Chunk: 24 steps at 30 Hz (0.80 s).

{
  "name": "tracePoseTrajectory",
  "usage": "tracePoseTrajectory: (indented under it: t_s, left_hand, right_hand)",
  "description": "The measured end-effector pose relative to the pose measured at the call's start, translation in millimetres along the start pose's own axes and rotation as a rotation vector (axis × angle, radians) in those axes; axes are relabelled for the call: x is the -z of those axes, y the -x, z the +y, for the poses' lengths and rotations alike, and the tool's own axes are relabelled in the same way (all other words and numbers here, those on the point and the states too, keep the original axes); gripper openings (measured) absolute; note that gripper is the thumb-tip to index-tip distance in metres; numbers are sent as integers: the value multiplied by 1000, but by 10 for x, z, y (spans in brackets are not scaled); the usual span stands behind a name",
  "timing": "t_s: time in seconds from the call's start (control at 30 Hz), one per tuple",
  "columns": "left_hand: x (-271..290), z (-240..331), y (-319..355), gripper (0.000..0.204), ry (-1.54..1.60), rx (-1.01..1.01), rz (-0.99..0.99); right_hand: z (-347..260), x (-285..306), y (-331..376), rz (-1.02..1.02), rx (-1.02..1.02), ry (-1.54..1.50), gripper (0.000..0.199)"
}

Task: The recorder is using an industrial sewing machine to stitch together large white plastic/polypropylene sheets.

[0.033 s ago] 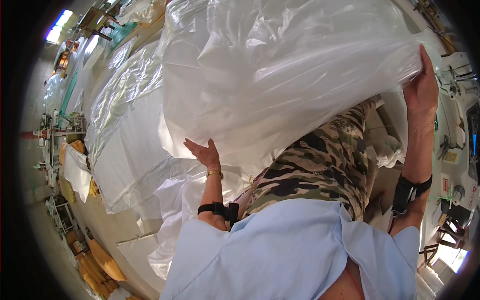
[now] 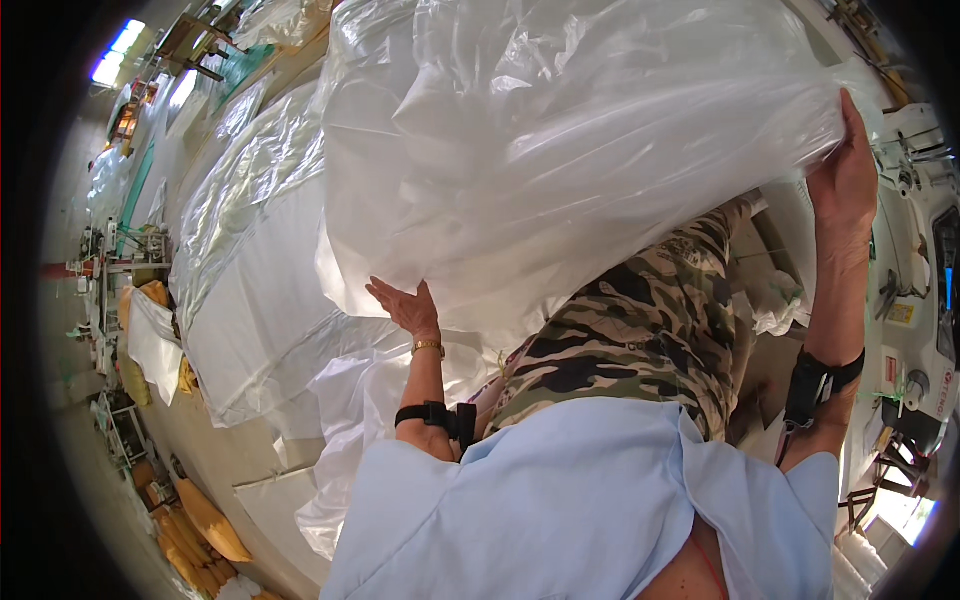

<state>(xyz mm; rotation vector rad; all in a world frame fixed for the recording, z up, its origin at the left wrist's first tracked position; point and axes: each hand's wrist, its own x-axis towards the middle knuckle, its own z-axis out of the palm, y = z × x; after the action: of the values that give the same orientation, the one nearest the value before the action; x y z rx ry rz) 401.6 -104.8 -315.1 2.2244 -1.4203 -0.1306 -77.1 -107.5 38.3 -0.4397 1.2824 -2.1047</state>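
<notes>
Bundle [image 2: 560, 150] of white plastic-wrapped fabric raised, not set down yet. Your left hand [image 2: 405, 305] flat underneath, fingers spread; right hand [image 2: 848, 180] fingers clamped on edge.

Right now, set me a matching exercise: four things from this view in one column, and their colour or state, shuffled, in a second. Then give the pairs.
Things:
1. left hand
2. right hand
3. plastic bundle
4. trousers

States:
A. camouflage pattern of green, tan and black
B. clear, crinkled, held up between both hands
C. open palm pressed under the bundle's lower edge
D. raised, gripping the bundle's far edge

Pairs: 1-C, 2-D, 3-B, 4-A
</notes>
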Motion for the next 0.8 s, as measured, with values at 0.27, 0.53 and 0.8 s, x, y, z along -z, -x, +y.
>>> tracePoseTrajectory:
  t_s: [0.27,0.53,0.8]
  left_hand:
    - [109,-948,-625,31,-218,-311,-312]
    - [1993,798,-829,32,1375,-558,-456]
    - [2558,2547,-93,29,1680,-740,-1001]
  right_hand:
    - [-92,288,-355,-57,169,99,33]
    - [377,601,-701,115,464,904,42]
    - [1264,-204,-90,364,499,1041,50]
